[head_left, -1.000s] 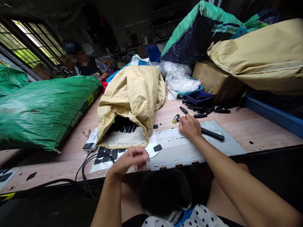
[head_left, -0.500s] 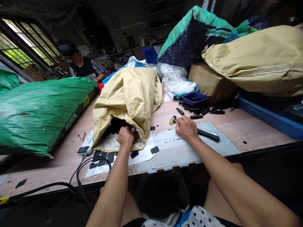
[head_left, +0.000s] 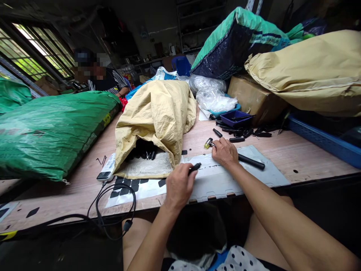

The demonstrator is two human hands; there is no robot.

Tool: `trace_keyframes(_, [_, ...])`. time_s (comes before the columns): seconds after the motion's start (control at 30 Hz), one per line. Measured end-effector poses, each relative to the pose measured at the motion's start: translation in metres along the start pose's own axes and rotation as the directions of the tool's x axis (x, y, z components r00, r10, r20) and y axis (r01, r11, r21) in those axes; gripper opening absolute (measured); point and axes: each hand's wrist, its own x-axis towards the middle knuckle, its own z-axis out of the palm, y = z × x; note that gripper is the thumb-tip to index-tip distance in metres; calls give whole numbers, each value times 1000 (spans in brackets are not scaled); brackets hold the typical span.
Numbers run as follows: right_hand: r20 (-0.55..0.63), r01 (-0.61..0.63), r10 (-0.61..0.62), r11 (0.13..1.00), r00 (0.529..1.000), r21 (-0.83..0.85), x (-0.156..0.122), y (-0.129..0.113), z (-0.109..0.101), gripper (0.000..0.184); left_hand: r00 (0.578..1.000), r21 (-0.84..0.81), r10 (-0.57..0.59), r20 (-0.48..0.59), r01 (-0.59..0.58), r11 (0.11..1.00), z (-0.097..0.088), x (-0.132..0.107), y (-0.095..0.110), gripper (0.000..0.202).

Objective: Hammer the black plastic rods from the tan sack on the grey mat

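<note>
My left hand (head_left: pixel 178 187) is closed around a small black handle-like piece (head_left: pixel 194 168), whose end sticks out past the fingers over the grey board (head_left: pixel 214 184). Beside it lies the open mouth of a tan sack (head_left: pixel 158 113), with several black pieces (head_left: pixel 149 154) inside. My right hand (head_left: pixel 225 152) is closed on a hammer (head_left: pixel 251 161) resting on the board. The hammer's yellowish-tipped head (head_left: pixel 208 143) points left, and its black grip extends right. Just behind, one loose black piece (head_left: pixel 217 132) lies on the table.
More black pieces lie around a purple tray (head_left: pixel 236 118). A green sack (head_left: pixel 56 131) fills the left side. Near it are a white device (head_left: pixel 107 169) and looped cable (head_left: pixel 115 210). A blue basket (head_left: pixel 324 141) stands right. Another person (head_left: pixel 108 81) sits across the table.
My left hand has come out of the tan sack and moved right, bringing a black piece over the board. My right hand stays on the hammer. The view has shifted slightly.
</note>
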Motion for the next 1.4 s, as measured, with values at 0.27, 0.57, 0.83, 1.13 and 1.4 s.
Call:
trace_keyframes(0.27, [13, -6, 6, 1000, 1000, -2, 1, 1, -1, 31, 985, -82, 59, 165, -46, 996, 35, 15, -1, 16])
trace_keyframes(0.57, [48, 6, -6, 1000, 999, 3, 3, 3, -1, 31, 967, -304, -18, 256, 99, 947, 39, 32, -18, 24])
trace_keyframes(0.83, [37, -37, 29, 966, 999, 255, 11, 16, -35, 32, 981, -376, -28, 194, 100, 921, 44, 28, -21, 22])
trace_keyframes(1.13, [-97, 225, -209, 766, 973, 602, -68, -11, -67, 27, 979, -383, -44, 197, 118, 916, 44, 29, -19, 22])
trace_keyframes(1.4, [-121, 325, -311, 775, 943, 542, -90, -24, -62, 30, 979, -358, -19, 204, 93, 929, 40, 30, -17, 14])
